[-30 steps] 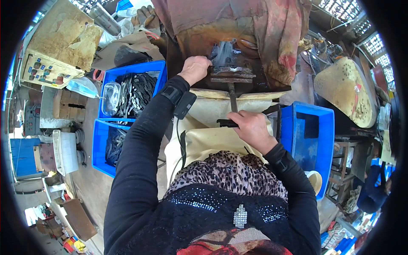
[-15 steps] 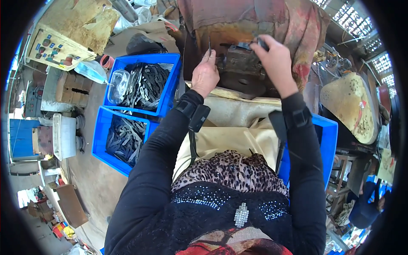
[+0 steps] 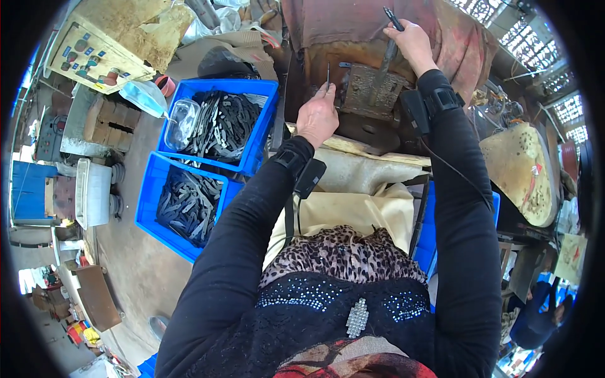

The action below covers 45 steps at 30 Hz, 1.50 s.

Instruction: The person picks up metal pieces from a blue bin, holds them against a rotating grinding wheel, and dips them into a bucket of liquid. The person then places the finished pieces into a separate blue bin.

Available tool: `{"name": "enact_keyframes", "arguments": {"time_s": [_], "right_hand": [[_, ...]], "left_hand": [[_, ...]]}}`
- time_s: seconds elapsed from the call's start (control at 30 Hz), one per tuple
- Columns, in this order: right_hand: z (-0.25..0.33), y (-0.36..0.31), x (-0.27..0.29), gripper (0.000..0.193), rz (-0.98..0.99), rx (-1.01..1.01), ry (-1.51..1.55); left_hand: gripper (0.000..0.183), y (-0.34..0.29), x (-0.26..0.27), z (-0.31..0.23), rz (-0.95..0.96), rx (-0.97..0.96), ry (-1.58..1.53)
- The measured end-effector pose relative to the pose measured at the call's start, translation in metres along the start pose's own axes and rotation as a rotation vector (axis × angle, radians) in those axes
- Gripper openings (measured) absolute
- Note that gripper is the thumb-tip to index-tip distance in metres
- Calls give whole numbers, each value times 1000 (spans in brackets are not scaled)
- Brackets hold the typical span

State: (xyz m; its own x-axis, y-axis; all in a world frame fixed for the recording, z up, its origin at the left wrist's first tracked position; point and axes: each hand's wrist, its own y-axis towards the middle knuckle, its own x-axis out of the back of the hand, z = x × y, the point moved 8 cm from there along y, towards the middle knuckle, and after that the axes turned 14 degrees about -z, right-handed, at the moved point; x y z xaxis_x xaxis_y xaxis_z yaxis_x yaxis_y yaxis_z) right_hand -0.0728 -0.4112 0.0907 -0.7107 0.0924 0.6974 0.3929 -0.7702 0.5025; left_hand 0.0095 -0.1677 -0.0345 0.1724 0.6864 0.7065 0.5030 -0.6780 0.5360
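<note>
My left hand [image 3: 318, 116] is closed, pinching a thin, dark metal strip [image 3: 328, 72] that points away from me. It sits just left of a rough, rusty metal block [image 3: 362, 94] on the machine. At the far right of that block, my right hand [image 3: 413, 45] is wrapped round a black handle [image 3: 394, 19]. A grey metal bar [image 3: 383, 69] slants from the block up toward this hand; whether bar and handle are one piece I cannot tell. A small bluish-grey piece [image 3: 345, 65] lies at the block's far left corner.
To the left stand two blue bins, the far one [image 3: 272, 120] and the near one [image 3: 144, 189], both with many dark metal strips. A clear plastic container [image 3: 181, 123] rests in the far bin. Reddish cloth [image 3: 340, 22] drapes behind the block. Another blue bin [image 3: 426, 233] is beside my right arm.
My right hand has moved up and away from the block, and the black handle and slanting bar now show. My left hand, still pinching the strip, has shifted slightly right in view.
</note>
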Motion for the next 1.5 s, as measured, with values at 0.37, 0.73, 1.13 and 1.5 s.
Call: {"name": "enact_keyframes", "arguments": {"time_s": [0.37,0.73,1.13,1.5], "right_hand": [[-5,20,-15,29,-50,55,5],[-8,25,-23,33,62,-15,-2],[-70,-109,2,28,327,-724,929],[-76,-247,89,47,394,-793,1385]], "left_hand": [[46,-1,-5,2,-26,-58,-1],[48,-2,-7,3,9,-46,-20],[49,-1,-4,-1,10,-71,-24],[43,-6,-2,0,-39,-127,-90]]}}
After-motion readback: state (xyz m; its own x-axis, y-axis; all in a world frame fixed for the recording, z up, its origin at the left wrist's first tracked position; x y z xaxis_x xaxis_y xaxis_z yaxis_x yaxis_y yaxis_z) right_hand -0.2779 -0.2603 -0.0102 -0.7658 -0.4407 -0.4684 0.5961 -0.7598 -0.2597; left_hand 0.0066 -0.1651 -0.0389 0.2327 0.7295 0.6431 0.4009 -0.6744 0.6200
